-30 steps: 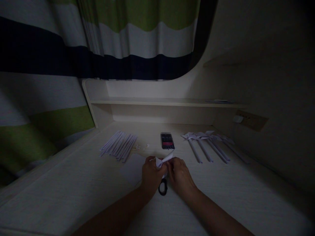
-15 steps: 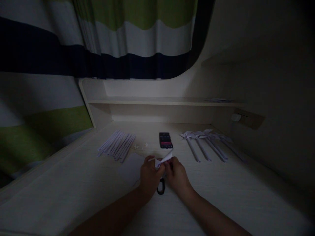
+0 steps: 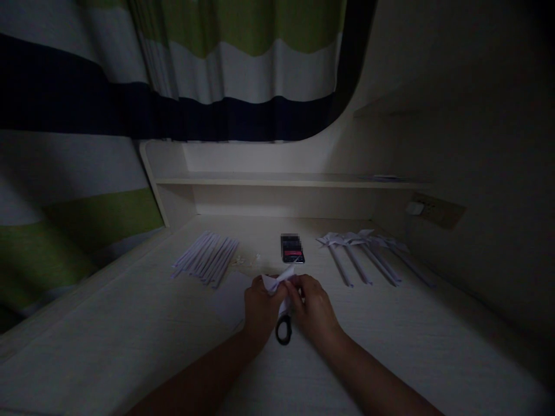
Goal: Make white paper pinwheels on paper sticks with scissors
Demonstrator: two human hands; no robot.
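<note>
Between my two hands is a folded white paper pinwheel (image 3: 281, 278), its pointed flaps standing up above the fingers. My left hand (image 3: 262, 303) is closed on its left side, thumb pressed against the middle. On the other side, my right hand (image 3: 313, 300) pinches the paper close to the left thumb. Scissors (image 3: 283, 331) lie on the desk just below the hands; one black handle loop shows and the blades are hidden. A flat sheet of white paper (image 3: 229, 297) lies left of my left hand.
Several rolled paper sticks (image 3: 206, 257) lie at the left, with small white scraps (image 3: 245, 260) beside them. A phone (image 3: 292, 248) lies beyond my hands. Several finished pinwheels on sticks (image 3: 358, 254) rest at the right. A shelf (image 3: 277, 180) runs along the back.
The paper has turned between my fingers, and its flaps now spread wider toward the left. Both hands stay in nearly the same place, with the right fingers closer to the middle.
</note>
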